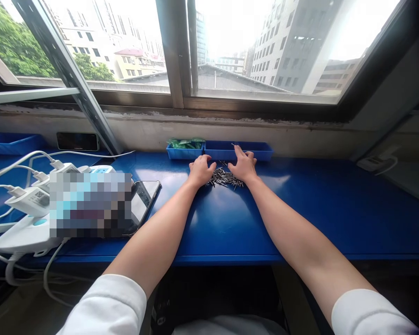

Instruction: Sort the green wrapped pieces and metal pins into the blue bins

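Note:
Small dark and silvery metal pieces [223, 177] lie in a loose pile on the blue tabletop. My left hand [201, 171] rests at the pile's left side, its fingers bent and apart. At the right side of the pile is my right hand [243, 164], fingers spread, its fingertips near the front wall of a long blue bin [216, 151]. A small light-coloured piece shows by the right index fingertip; whether it is held is unclear. Left of the long bin, a smaller blue bin [185, 153] holds green plastic packets [185, 143].
A phone [149, 190] lies left of my left forearm. Beside it is a white power strip [24, 237] with plugged-in chargers and cables. Another phone [77, 141] leans near the wall by a blue tray [14, 144]. A metal shelf post [94, 109] stands at the left.

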{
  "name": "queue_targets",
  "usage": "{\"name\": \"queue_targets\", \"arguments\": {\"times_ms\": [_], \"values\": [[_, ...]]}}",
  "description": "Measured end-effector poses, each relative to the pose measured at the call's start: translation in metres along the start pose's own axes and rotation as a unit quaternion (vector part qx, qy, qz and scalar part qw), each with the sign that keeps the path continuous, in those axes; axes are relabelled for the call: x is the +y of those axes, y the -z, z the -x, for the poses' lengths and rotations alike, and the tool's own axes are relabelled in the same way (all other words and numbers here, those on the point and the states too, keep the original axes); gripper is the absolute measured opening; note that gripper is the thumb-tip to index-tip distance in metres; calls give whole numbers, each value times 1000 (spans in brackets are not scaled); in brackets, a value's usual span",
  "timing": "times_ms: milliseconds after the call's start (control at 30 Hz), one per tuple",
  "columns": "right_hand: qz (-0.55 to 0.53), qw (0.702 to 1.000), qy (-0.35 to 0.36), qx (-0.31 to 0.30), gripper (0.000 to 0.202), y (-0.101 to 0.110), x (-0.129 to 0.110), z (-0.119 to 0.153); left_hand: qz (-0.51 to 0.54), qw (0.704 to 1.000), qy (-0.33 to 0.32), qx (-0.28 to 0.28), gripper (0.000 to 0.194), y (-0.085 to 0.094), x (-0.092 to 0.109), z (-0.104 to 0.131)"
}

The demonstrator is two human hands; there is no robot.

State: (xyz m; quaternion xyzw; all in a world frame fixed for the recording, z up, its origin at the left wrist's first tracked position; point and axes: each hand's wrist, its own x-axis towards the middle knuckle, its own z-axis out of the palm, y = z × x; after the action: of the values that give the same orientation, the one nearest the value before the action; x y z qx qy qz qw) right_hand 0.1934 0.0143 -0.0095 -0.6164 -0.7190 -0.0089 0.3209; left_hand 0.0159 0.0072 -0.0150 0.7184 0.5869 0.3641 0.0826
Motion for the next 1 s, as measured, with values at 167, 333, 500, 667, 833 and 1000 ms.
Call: {"name": "queue_targets", "arguments": {"times_ms": [167, 333, 500, 667, 833, 1000], "values": [[42, 997, -27, -59, 78, -6, 7, -2, -15, 1000, -3, -24, 28, -3, -2, 0], [33, 997, -30, -70, 76, -8, 7, -3, -29, 999, -4, -42, 28, -3, -1, 1], [-31, 998, -7, -53, 69, -8, 6, -2, -36, 998, -12, -55, 30, -2, -1, 1], [-92, 996, 23, -6, 41, -5, 9, -3, -39, 995, -39, -79, 32, 1, -3, 0], [-102, 991, 37, -80, 31, -5, 13, 1, -44, 989, -85, -110, 34, 0, -8, 0], [-58, 991, 54, -109, 42, -9, 12, 3, -38, 985, -119, -123, 30, -2, -10, 2]]}}
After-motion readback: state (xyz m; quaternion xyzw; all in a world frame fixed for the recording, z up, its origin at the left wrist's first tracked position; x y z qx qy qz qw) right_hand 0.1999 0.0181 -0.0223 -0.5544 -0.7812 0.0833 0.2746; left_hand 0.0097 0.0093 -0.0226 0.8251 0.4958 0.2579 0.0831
